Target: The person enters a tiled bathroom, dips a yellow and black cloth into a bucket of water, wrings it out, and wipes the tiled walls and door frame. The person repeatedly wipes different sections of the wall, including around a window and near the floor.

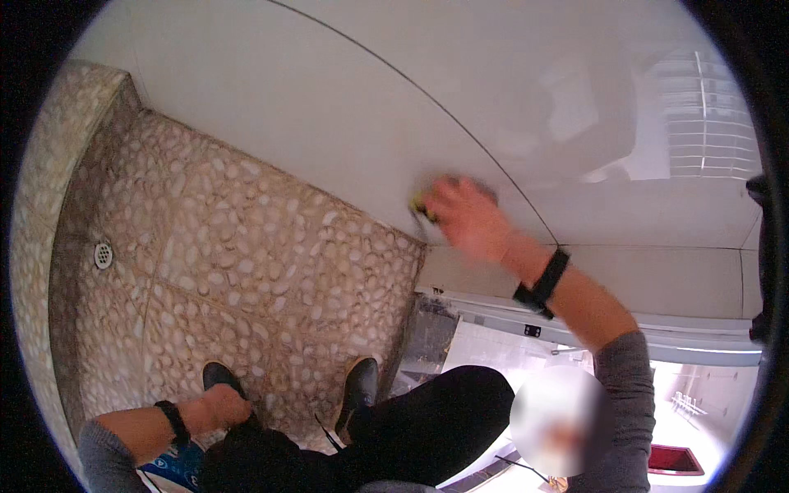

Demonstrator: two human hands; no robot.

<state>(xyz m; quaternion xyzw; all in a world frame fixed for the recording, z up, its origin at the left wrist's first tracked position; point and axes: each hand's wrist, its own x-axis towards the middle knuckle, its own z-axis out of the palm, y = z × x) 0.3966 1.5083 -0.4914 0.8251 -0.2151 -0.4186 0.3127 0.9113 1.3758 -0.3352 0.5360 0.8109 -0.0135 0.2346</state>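
Note:
My right hand (471, 215) is pressed against a glossy white tiled wall (345, 111), low down and close to the corner. Under its fingers is a blurred yellow and dark pad (418, 202), perhaps a scrubbing sponge; my palm and fingers hide most of it. Lower left, my left hand (219, 408) lies by my bent knee (246, 456), its fingers curled. Whether anything sits inside that hand is hidden. Both wrists wear black bands.
Below me spreads a pebble-pattern tiled floor (246, 246) with a round drain (103, 254) and a raised curb (61, 154) at left. A doorway frame (616, 330) stands right, a red container (675, 460) beyond it. A blue printed package (179, 465) is beside my left leg.

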